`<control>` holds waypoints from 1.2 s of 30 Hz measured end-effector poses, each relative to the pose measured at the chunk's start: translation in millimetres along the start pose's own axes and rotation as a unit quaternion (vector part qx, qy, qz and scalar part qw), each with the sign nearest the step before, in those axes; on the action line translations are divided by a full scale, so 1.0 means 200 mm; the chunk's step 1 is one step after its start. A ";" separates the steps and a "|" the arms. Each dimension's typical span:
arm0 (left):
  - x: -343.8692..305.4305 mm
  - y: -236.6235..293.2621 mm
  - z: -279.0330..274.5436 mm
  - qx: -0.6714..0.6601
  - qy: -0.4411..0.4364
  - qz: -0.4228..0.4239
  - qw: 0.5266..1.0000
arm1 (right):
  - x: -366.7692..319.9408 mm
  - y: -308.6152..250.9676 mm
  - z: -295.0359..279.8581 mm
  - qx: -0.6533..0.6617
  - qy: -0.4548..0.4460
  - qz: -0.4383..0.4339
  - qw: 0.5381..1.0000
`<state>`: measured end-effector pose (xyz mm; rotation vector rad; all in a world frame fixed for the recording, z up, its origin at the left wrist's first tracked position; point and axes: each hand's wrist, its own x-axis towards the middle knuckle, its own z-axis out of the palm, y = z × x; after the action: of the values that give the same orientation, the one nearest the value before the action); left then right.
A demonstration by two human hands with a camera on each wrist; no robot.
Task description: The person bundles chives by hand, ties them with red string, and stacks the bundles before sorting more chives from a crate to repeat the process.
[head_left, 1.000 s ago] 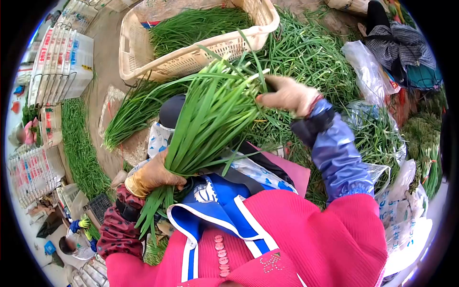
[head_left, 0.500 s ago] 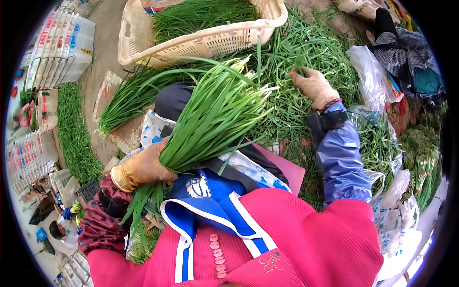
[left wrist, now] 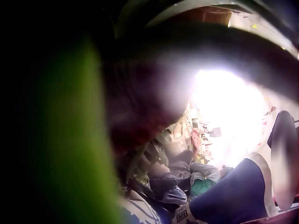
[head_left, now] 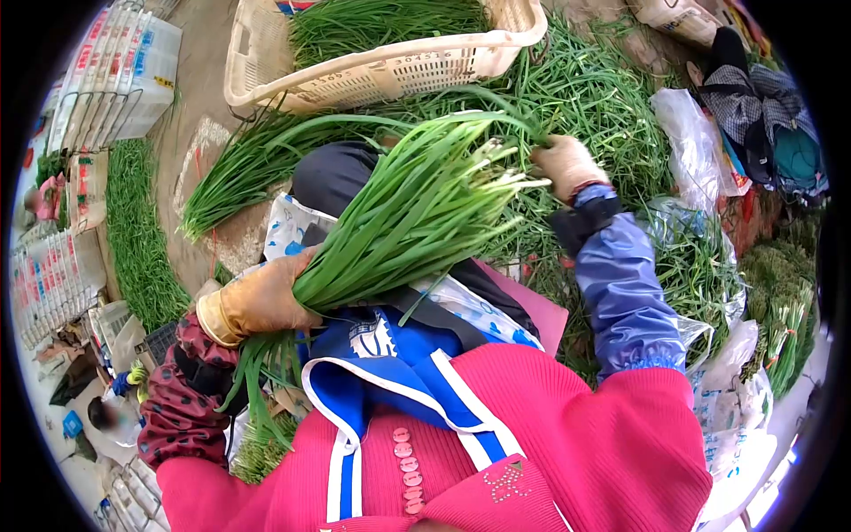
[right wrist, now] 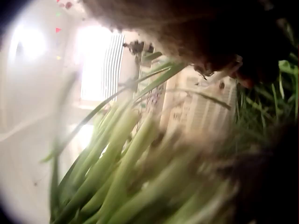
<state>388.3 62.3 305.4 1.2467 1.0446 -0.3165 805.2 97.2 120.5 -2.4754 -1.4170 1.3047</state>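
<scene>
A thick bundle of garlic chives [head_left: 399, 213] lies slanted over the lap, pale cut ends toward the right. My left hand [head_left: 266, 297], in a tan glove, grips it near the leafy end, and leaf tips hang below the fist. In the left wrist view a blurred green leaf [left wrist: 70, 140] fills much of the left side. Just beyond the pale ends, my gloved right hand [head_left: 570, 167] pinches a few loose chive leaves [head_left: 529, 127]. The right wrist view shows the bundle's pale stems [right wrist: 121, 158] close below that hand, whose fingertips are in shadow.
A cream plastic basket [head_left: 390, 78] with chives inside stands ahead. Loose chives [head_left: 612, 106] cover the ground at right, and another bunch [head_left: 239, 177] lies at left. Clear plastic bags [head_left: 687, 142] lie far right. Stacked white crates [head_left: 133, 80] stand far left.
My right hand moved out from the bundle's pale ends, then back closer to them with loose leaves in its fingers. The left hand has kept its grip, shifting slightly left.
</scene>
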 end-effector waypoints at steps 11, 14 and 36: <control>0.06 0.11 -0.04 0.352 0.100 0.176 0.914 | -0.96 -0.85 -0.15 0.016 -0.103 -0.727 0.679; 0.05 0.07 -0.05 0.528 0.149 0.355 0.757 | -0.93 -0.86 -0.05 -0.129 -0.102 -0.735 0.658; -0.06 -0.07 0.11 0.715 0.355 0.148 0.584 | -0.39 -0.16 -0.22 -0.299 0.049 -0.329 0.894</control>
<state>382.4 33.4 305.2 3.2139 1.1407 -0.4097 793.6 77.0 212.1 -1.9076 -2.6025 0.6519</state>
